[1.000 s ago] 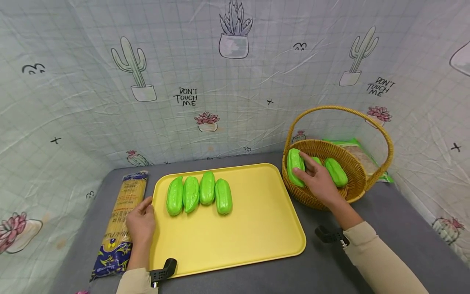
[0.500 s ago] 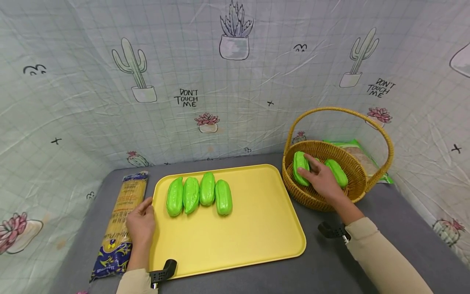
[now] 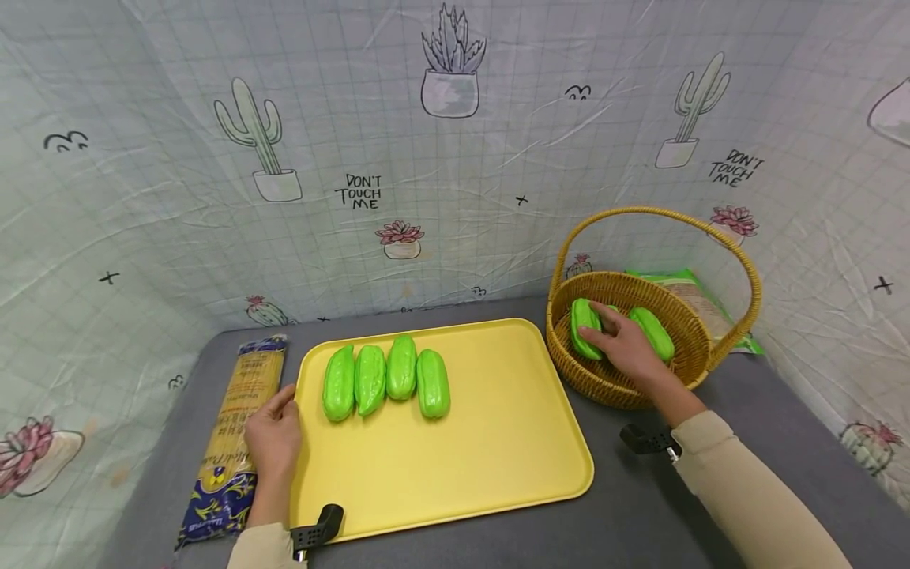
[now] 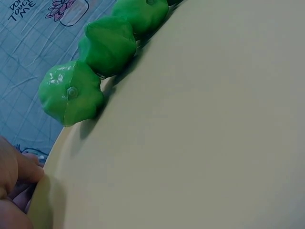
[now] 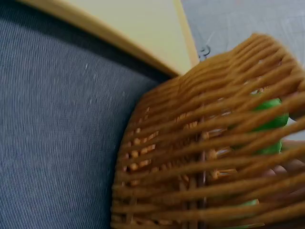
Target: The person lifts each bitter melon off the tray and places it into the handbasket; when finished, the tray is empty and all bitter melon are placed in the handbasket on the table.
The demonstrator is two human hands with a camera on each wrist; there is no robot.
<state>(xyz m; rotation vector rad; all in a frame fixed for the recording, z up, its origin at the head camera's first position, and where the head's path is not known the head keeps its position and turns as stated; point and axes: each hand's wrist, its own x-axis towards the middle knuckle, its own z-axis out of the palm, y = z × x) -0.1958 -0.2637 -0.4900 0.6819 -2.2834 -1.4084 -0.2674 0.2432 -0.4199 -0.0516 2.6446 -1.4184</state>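
Tray [image 3: 498, 474], yellow, already held four green gourds [image 3: 387, 381] in a row. Right of it, the right hand [image 3: 626, 348] curled round a fifth gourd [image 3: 584, 325] inside the basket [image 3: 633, 387]; another gourd [image 3: 651, 332] lay beside. The left hand [image 3: 273, 435] rested loose-fingered against the tray's left edge.

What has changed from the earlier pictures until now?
The right hand and the green gourd under its fingers sank from the near rim deeper into the basket. The left hand stayed at the yellow tray edge; the four gourds on it did not move.
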